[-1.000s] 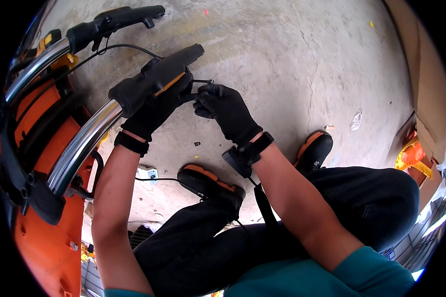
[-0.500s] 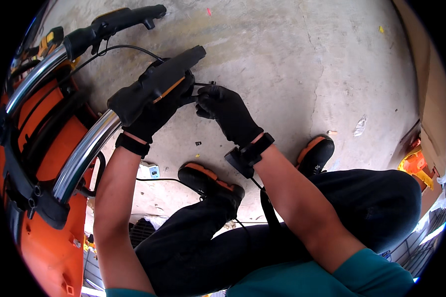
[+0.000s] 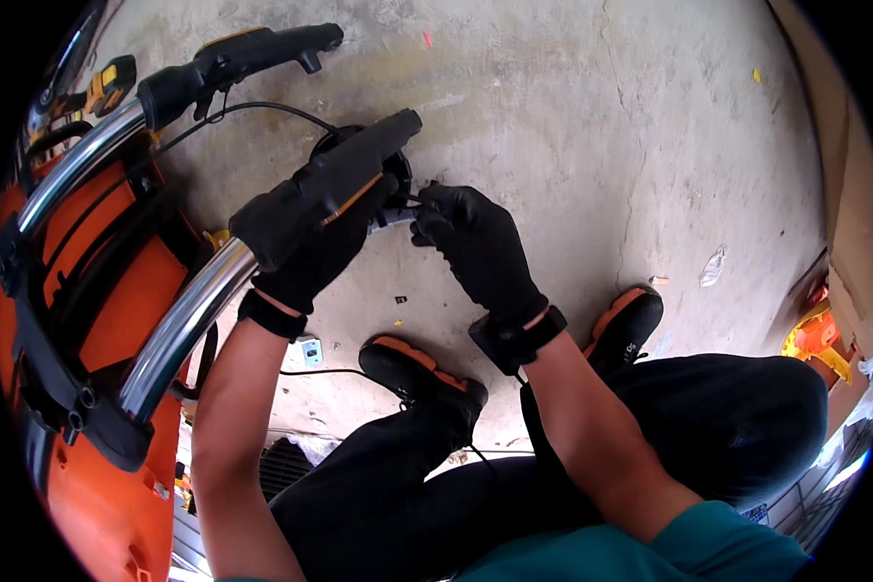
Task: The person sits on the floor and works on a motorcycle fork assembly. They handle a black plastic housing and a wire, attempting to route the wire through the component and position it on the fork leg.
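Note:
My left hand (image 3: 332, 254), in a black glove, is pressed against the near side and underside of a black handle (image 3: 310, 194) on a chrome tube (image 3: 189, 315). Its fingers are hidden behind the handle. Beneath the handle's far end shows part of a round black piece (image 3: 404, 173). Just right of it, my right hand (image 3: 475, 242), gloved alike, is closed in a pinch on a thin dark cable-like piece (image 3: 410, 199) that runs toward the round piece. What lies inside the fingers is hidden. A black cable (image 3: 272, 107) arches from the second handle (image 3: 233, 63) to this one.
The orange machine body (image 3: 97, 504) stands along the left, with a second chrome tube (image 3: 82, 179). A yellow-and-black battery pack (image 3: 112, 85) lies at the far left. My shoes (image 3: 422, 373) rest on the concrete floor (image 3: 553, 126). Cardboard (image 3: 839, 175) and orange-yellow parts (image 3: 817, 330) edge the right.
The view has shifted, so most things sit slightly lower and farther right. The round black piece shows more below the handle. My right hand keeps its pinch.

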{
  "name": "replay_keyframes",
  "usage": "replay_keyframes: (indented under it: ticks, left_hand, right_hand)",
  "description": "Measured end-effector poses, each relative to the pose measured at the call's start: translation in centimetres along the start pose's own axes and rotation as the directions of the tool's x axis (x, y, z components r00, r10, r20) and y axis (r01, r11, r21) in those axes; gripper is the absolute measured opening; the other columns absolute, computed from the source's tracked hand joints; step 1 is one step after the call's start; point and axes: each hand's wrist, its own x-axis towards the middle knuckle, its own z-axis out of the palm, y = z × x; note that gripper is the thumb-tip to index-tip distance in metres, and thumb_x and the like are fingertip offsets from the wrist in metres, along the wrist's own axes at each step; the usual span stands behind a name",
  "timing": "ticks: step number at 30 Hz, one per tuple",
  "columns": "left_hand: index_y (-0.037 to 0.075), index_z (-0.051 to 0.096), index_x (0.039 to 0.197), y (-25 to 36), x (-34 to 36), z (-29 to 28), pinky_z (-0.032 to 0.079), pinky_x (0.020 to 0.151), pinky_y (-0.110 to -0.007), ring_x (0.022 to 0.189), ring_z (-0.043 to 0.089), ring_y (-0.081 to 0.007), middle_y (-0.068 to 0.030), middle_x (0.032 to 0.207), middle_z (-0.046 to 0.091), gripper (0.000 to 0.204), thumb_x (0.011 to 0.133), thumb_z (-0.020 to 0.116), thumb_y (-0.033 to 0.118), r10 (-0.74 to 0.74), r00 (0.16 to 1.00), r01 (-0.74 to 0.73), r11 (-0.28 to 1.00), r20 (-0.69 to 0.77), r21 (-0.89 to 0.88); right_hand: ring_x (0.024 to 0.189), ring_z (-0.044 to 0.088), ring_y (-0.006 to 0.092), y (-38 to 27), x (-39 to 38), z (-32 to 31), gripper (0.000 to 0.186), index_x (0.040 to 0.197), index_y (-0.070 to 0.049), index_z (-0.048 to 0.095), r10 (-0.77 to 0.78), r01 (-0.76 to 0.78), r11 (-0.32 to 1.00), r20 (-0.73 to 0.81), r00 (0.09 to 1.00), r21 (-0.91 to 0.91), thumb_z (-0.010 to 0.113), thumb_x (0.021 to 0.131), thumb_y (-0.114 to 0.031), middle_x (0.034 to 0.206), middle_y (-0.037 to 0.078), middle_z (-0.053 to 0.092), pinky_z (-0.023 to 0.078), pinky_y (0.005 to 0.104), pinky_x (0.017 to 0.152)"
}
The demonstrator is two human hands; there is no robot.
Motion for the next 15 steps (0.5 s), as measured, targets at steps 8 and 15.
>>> replay_keyframes:
  ticks: [8, 15]
  left_hand:
    - [0.005, 0.064, 0.118, 0.2, -1.1, -0.1, 0.053, 0.086, -0.032, 0.101, 0.066, -0.017, -0.0084, 0.112, 0.067, 0.028, 0.09, 0.064, 0.006, 0.082, 0.996, -0.087, 0.949, 0.032, 0.302]
    - [0.012, 0.05, 0.14, -1.9, -3.1, -1.0, 0.04, 0.106, -0.034, 0.126, 0.051, -0.0195, -0.0065, 0.138, 0.053, 0.051, 0.09, 0.056, 0.002, 0.103, 0.927, -0.372, 0.366, 0.36, 0.853]
  right_hand:
    - [0.067, 0.059, 0.0062, -2.1, -1.7, 1.0, 0.027, 0.116, 0.001, 0.059, 0.06, -0.067, 0.985, -0.051, 0.997, -0.156, 0.062, 0.092, -0.011, 0.082, 0.005, 0.068, 0.048, 0.0223, 0.059]
    - [0.061, 0.055, 0.0055, -0.3, -2.2, 1.8, 0.029, 0.117, 0.0, 0.058, -0.136, 0.12, 0.982, -0.1, 0.986, -0.148, 0.063, 0.09, -0.009, 0.078, 0.003, 0.064, 0.047, 0.0225, 0.054]
